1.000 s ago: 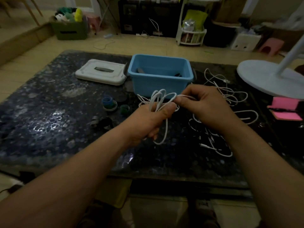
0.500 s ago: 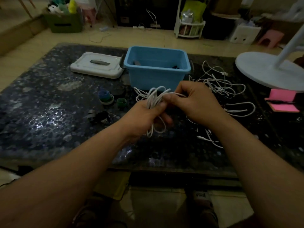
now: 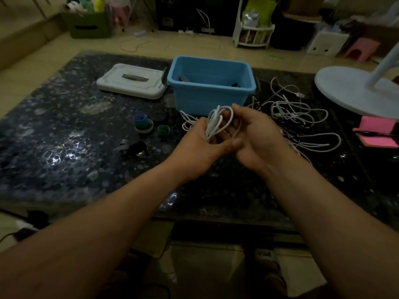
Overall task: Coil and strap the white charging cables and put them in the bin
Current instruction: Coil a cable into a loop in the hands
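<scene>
Now we hold a coiled white cable [image 3: 216,123] just in front of the blue bin [image 3: 207,98]. Our left hand [image 3: 199,145] grips the loops, thumb closed over them, and our right hand [image 3: 260,140] curls its fingers round the same bundle. Loose white cables [image 3: 299,113] sprawl to the right of the bin, and a white lid [image 3: 129,83] lies to its left.

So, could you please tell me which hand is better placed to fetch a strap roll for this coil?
Probably the left hand: the strap rolls lie on its side of the table, and the right hand, whose fingers curl round the coiled cable, could hold it alone.
</scene>
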